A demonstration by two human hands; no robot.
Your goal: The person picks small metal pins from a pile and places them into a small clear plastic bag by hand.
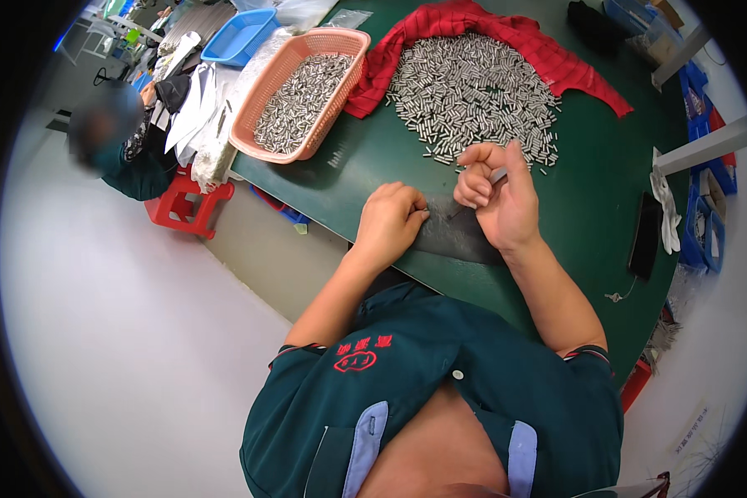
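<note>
Over the green table's near side, my right hand [506,199] is raised, palm partly turned up, with its fingers curled. A small grey metal pin shows in it, between the fingers and the palm. My left hand [390,217] rests near the table edge with fingers bent and thumb against them; what it holds, if anything, is hidden. Just beyond my right hand spreads a large pile of short silvery metal pins [477,91]. A red cloth [585,76] lies around the far side of the pile. A dark worn patch [461,236] marks the tabletop between my hands.
A pink plastic basket [242,133] of similar pins stands at the left. Behind it is a blue tray [224,41]. A black phone [645,235] and a white glove [666,203] lie at the right edge. Another person sits at far left, beside a red stool [183,207].
</note>
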